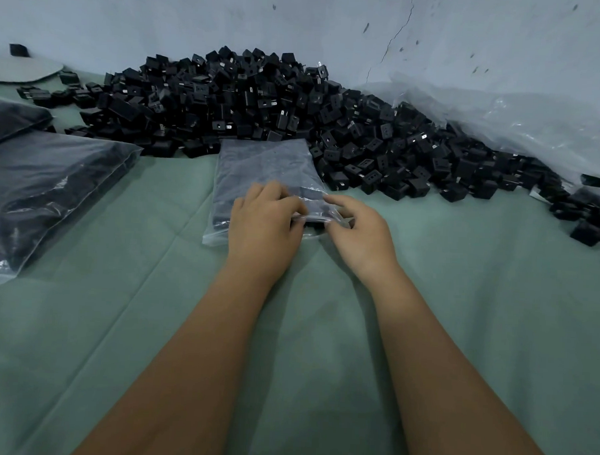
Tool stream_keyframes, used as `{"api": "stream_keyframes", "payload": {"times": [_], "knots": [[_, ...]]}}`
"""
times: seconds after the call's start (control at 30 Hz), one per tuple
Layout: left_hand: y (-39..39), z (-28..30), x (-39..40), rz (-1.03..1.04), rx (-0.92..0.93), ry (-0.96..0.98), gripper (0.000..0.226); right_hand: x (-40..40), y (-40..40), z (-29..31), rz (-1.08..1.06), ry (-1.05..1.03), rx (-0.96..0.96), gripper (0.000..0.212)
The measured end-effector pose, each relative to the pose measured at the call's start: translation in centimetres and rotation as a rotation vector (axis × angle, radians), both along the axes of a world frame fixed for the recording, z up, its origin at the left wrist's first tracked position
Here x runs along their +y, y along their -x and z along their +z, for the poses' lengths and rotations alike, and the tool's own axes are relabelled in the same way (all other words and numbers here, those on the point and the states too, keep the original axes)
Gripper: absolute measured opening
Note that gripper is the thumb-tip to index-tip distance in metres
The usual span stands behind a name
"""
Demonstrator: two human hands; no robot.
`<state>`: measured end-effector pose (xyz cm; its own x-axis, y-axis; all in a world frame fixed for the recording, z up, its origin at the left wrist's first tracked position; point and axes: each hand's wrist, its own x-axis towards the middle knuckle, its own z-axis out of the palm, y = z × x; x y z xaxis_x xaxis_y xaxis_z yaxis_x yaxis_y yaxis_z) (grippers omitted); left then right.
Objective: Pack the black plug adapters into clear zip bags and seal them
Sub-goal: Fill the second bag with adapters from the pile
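A clear zip bag (pixel 260 170) filled with black plug adapters lies flat on the green cloth, its mouth toward me. My left hand (pixel 262 225) and my right hand (pixel 360 231) both pinch the bag's near edge, fingertips almost meeting at its middle. Behind the bag a large heap of loose black plug adapters (pixel 263 102) is piled against the wall.
Filled clear bags (pixel 49 189) lie stacked at the left. A crumpled sheet of clear plastic (pixel 523 123) lies at the right against the wall. A grey round disc (pixel 20 70) sits far left. Green cloth (pixel 121 340) covers the table in front of me.
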<state>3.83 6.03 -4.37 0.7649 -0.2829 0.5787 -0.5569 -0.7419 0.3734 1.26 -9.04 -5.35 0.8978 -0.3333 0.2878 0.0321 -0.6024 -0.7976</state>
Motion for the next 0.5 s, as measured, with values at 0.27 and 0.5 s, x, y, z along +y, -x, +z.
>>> {"api": "stream_keyframes", "payload": {"times": [0.27, 0.5], "knots": [[0.5, -0.1, 0.5, -0.117, 0.085, -0.076, 0.02, -0.6, 0.8, 0.3, -0.102, 0.004, 0.063, 0.037], [0.8, -0.2, 0.6, -0.08, 0.074, -0.066, 0.021, -1.1, 1.0, 0.3, -0.02, 0.145, -0.013, 0.04]]}}
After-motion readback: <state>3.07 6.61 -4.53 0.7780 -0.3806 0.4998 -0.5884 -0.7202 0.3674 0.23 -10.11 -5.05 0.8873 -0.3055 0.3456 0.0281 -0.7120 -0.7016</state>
